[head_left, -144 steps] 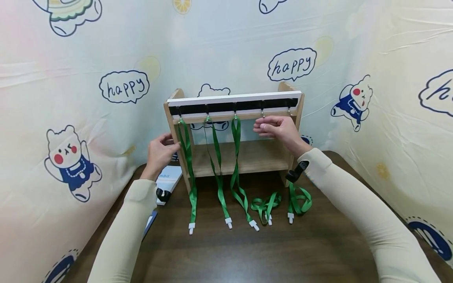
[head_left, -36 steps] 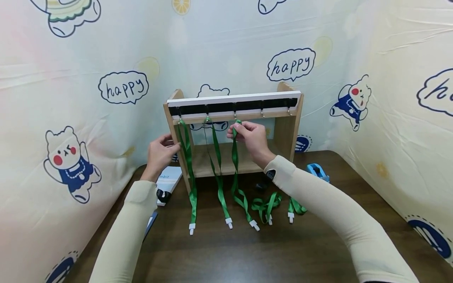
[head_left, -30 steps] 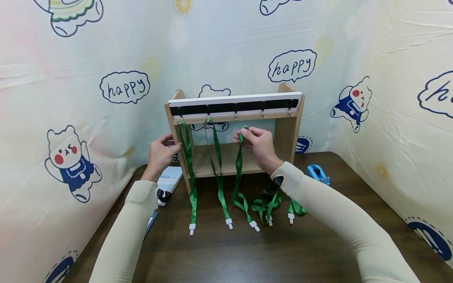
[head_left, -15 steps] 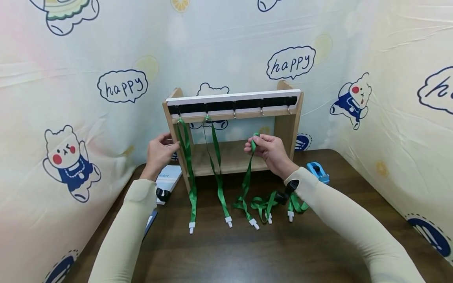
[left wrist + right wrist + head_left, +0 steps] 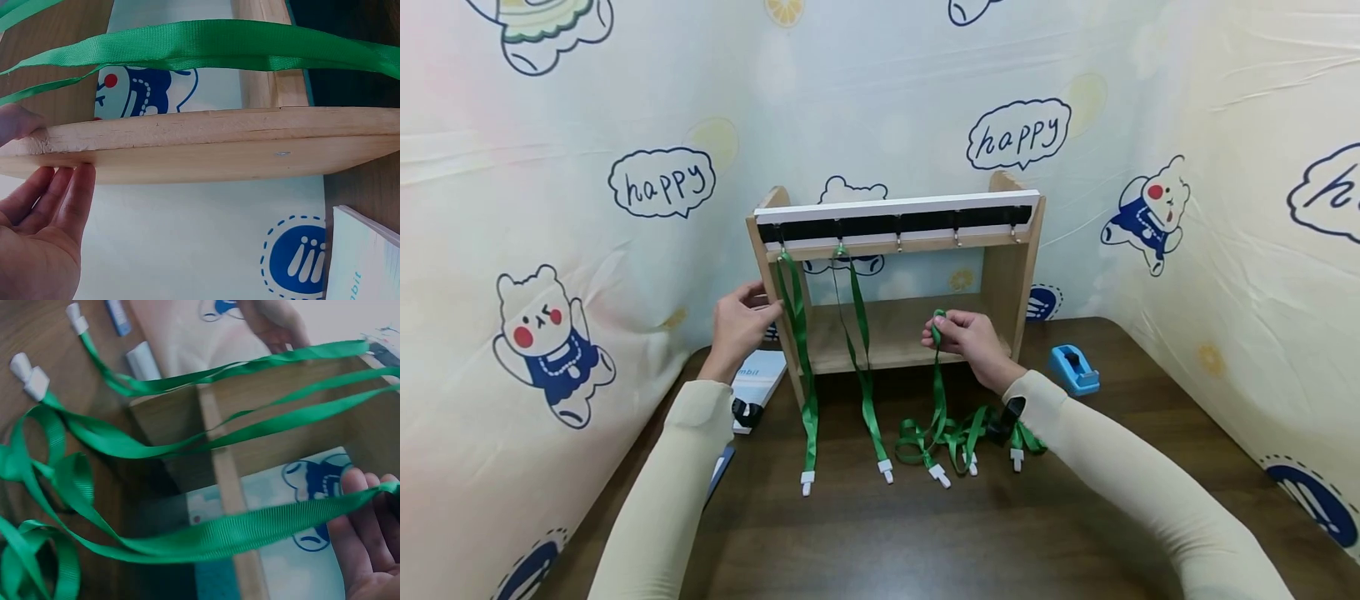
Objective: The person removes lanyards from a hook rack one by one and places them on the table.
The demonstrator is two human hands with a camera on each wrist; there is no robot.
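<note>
My left hand [image 5: 741, 329] grips the front edge of the left side panel [image 5: 206, 147] of a wooden rack [image 5: 895, 321], thumb on one face and fingers on the other. My right hand [image 5: 967, 340] pinches the top of a green lanyard [image 5: 938, 392] in front of the lower shelf. Its strap runs down to the table, where the lower part lies in loops beside its white clip [image 5: 939, 476]. One green lanyard [image 5: 808, 400] hangs from the leftmost hook, a second lanyard [image 5: 862, 375] from the hook beside it. The three hooks to the right, including the middle hook [image 5: 898, 243], hold nothing.
Two more green lanyards lie on the dark table [image 5: 865, 542]: a looped lanyard [image 5: 973, 432] and a lanyard [image 5: 1028, 439] partly behind the right wrist. A blue tape dispenser [image 5: 1075, 371] stands right of the rack. A white booklet [image 5: 758, 379] lies at the left.
My right hand has come from the fourth hook to the third, taken the lanyard off it, and moved down and right with it. The left hand stays on the rack.
</note>
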